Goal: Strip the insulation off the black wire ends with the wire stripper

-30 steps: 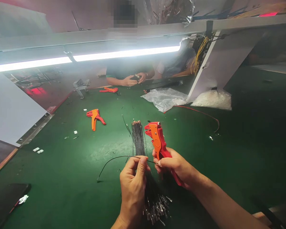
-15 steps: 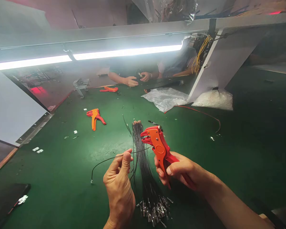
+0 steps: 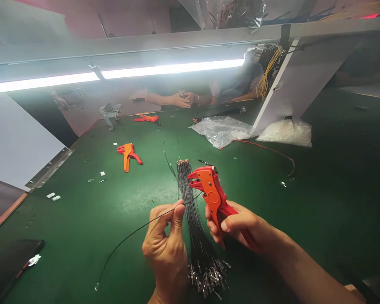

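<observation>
- From where I stand, the left hand (image 3: 166,240) is closed in a pinch, thumb against fingers, on a single thin black wire (image 3: 136,230). The grip sits toward the wire's right end, which probably keeps that short stretch steadier than the long tail drooping to the near left.
- The right hand (image 3: 240,223) is wrapped around the handles of a red-and-orange wire stripper (image 3: 213,196). The tool stands tilted with its mouth toward the left, so it faces the side the wire comes from.
- The wire's right end reaches the stripper just below its mouth; whether it touches or passes behind, I can't tell.
- A bundle of black wires (image 3: 194,223) lies lengthwise on the green table (image 3: 66,236), beneath and between the hands. Coppery ends are gathered at the far side and shiny tips fan out at the near side, as if sorted to point one way and be within easy reach.
- A second stripper (image 3: 127,158) lies to the left, a third (image 3: 147,118) farther off, both unheld.
- Beyond, a clear plastic bag (image 3: 223,130) lies near a filled bag (image 3: 286,131). The lamp tube (image 3: 174,69) hangs across the far side, seemingly to light the work.
</observation>
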Available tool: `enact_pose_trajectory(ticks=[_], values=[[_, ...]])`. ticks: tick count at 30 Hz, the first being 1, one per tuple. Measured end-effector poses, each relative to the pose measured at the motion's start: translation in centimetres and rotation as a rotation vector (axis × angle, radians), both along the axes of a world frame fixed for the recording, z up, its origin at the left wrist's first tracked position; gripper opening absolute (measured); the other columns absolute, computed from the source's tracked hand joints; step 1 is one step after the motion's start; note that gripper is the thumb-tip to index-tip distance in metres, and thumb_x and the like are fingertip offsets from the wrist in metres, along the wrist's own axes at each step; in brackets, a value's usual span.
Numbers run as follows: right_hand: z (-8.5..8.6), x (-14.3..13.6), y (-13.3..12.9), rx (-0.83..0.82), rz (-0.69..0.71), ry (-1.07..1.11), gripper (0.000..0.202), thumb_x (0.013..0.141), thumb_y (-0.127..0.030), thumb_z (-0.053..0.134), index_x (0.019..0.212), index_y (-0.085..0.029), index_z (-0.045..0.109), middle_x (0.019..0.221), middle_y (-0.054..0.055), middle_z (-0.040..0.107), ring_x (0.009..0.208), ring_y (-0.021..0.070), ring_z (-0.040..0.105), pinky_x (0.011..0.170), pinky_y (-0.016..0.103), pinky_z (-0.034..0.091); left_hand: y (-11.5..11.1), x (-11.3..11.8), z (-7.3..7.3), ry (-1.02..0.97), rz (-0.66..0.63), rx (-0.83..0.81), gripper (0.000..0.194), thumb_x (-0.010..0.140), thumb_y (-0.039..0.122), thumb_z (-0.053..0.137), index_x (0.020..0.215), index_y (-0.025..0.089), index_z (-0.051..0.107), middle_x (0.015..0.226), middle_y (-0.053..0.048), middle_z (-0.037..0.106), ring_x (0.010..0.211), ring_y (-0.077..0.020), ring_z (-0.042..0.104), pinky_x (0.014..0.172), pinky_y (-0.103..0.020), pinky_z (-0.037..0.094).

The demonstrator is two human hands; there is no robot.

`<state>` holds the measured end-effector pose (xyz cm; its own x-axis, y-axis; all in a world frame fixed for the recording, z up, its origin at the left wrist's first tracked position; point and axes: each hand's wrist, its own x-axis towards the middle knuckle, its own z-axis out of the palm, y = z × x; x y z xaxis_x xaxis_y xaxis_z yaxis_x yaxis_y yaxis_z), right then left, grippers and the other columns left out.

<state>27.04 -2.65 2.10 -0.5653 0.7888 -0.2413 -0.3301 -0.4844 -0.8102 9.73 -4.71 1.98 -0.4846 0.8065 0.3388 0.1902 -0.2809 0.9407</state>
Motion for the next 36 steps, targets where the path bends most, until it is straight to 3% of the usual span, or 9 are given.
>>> enact_pose_trajectory(ticks=[11, 22, 28, 36], values=[[-0.2, -0.6, 0.0, 0.007, 0.031, 0.022, 0.030, 0.060, -0.015, 0.059, 0.090, -0.015, 0.062, 0.072, 0.000, 0.060, 0.062, 0.0146, 0.055, 0.059, 0.027, 0.044, -0.6, 0.5, 0.0, 0.138, 0.002, 0.068, 0.009, 0.088, 0.026, 0.070, 0.085, 0.027, 0.078, 0.083, 0.000, 0.070, 0.079, -0.0160, 0.062, 0.071, -0.030, 0.048], [-0.6, -0.5, -0.2, 0.000, 0.083, 0.082, 0.022, 0.070, -0.021, 0.063, 0.090, -0.013, 0.061, 0.074, 0.002, 0.060, 0.062, 0.0149, 0.058, 0.057, 0.026, 0.047, -0.6, 0.8, 0.0, 0.392, 0.000, 0.240, 0.016, 0.086, 0.013, 0.070, 0.091, 0.026, 0.076, 0.080, 0.001, 0.067, 0.077, -0.0165, 0.058, 0.074, -0.034, 0.044], [-1.1, -0.5, 0.0, 0.004, 0.093, 0.094, 0.019, 0.078, -0.028, 0.068, 0.088, -0.014, 0.059, 0.069, -0.002, 0.054, 0.055, 0.0101, 0.054, 0.053, 0.021, 0.045, -0.8, 0.7, -0.1, 0.498, 0.005, 0.272, 0.016, 0.086, 0.012, 0.070, 0.095, 0.025, 0.074, 0.078, 0.001, 0.065, 0.074, -0.0163, 0.055, 0.071, -0.035, 0.040], [-1.2, -0.6, 0.1, 0.017, 0.075, 0.071, 0.029, 0.081, -0.037, 0.073, 0.076, -0.015, 0.055, 0.058, -0.006, 0.049, 0.041, 0.0047, 0.043, 0.041, 0.016, 0.041, -0.4, 0.5, -0.4, 0.604, 0.004, 0.355, 0.016, 0.085, 0.006, 0.070, 0.094, 0.019, 0.073, 0.077, 0.000, 0.064, 0.073, -0.0150, 0.055, 0.070, -0.034, 0.039]])
